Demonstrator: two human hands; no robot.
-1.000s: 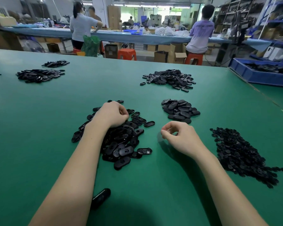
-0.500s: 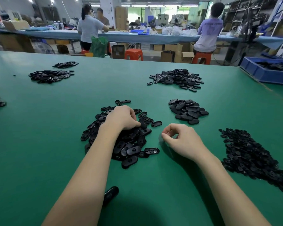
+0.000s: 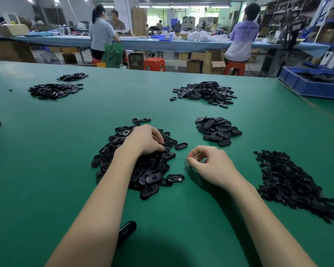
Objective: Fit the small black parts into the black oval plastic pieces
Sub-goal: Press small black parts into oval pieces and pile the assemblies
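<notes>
A heap of black oval plastic pieces (image 3: 148,170) lies on the green table (image 3: 46,170) in front of me. My left hand (image 3: 143,140) rests on top of this heap, and its curled fingertips pinch one oval piece (image 3: 165,149) at the heap's right side. My right hand (image 3: 210,164) lies on the table to the right of the heap, fingers loosely curled, thumb and forefinger close together with nothing visible between them. A spread of small black parts (image 3: 289,182) lies further right.
More heaps of black oval pieces sit ahead at right (image 3: 218,131), further back (image 3: 206,92) and far left (image 3: 54,90). A single oval piece (image 3: 126,231) lies near my left forearm. A blue bin (image 3: 305,86) stands at the right edge. People work at a far bench.
My left hand's fingers have dug down at the right side of the heap and closed on a piece. My right hand has stayed where it was. The view has shifted slightly.
</notes>
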